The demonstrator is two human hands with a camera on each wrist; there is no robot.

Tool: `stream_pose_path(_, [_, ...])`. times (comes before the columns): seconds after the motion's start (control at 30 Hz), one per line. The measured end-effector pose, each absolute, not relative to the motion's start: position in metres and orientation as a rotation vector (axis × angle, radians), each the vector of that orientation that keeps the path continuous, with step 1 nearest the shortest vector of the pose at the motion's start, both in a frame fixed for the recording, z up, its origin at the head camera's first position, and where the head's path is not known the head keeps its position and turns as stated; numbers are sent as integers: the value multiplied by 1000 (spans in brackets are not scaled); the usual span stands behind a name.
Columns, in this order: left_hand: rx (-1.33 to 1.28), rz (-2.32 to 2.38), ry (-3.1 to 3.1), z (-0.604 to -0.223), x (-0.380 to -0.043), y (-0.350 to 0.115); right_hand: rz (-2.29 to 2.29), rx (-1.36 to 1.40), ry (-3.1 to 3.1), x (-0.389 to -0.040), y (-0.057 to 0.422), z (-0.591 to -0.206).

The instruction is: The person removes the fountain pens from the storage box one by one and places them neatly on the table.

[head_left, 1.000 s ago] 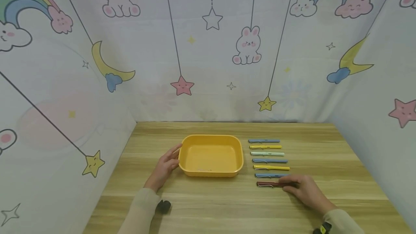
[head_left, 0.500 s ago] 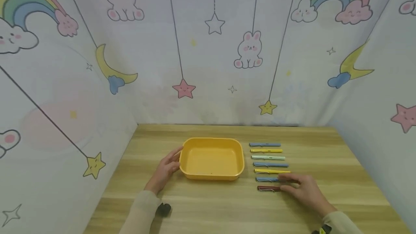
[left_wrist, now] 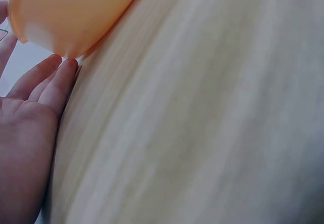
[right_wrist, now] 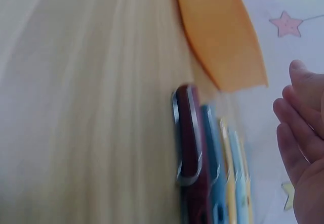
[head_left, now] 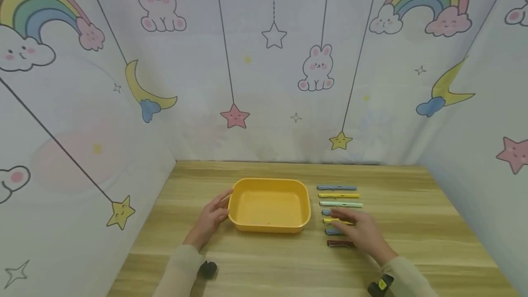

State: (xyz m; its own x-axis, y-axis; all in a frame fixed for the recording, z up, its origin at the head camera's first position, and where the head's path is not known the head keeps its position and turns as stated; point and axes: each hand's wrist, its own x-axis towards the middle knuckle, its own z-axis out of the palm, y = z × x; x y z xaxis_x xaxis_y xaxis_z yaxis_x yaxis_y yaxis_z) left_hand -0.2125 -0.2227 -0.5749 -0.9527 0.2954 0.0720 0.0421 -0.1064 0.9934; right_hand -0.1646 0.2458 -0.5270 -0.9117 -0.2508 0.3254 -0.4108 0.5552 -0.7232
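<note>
My left hand (head_left: 209, 219) rests its fingertips against the left wall of a yellow plastic tray (head_left: 268, 205). In the left wrist view its fingers (left_wrist: 59, 85) are extended, tips at the tray's end. To the right of the tray, my right hand (head_left: 364, 233) is over a column of capped pens with metal clips, holding nothing. It covers parts of the maroon pen (head_left: 340, 244), a blue pen (head_left: 332, 232), a yellow pen (head_left: 327, 221) and another blue pen (head_left: 326, 212). Beyond it lie a mint pen (head_left: 341, 204), a yellow pen (head_left: 339, 195) and a blue pen (head_left: 336, 188).
The wood-grain table (head_left: 264, 269) is closed in by a white curtain (head_left: 280, 136) at the back and sides, printed with stars, rabbits and rainbows. A black wrist device (head_left: 380, 285) sits at the right sleeve, and another (head_left: 208, 269) at the left.
My right hand has moved off the right ends of the maroon and blue pens, leftward and away from me, over the middle of the column. The left hand stays at the tray.
</note>
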Motion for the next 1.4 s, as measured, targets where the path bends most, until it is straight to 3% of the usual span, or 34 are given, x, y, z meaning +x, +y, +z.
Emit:
stream_pose_path(0.63, [379,2230,1936,-580,-209,-220,1361,897,-2724,-213,132,-502])
stream_pose_path(1.0, [406,2226,1943,-575,-211,-221,1357,1093,-2947,-236,101,-503])
stream_pose_path(1.4, [405,2233,1943,-575,-210,-221,1362,1067,-3057,-236,87,-507])
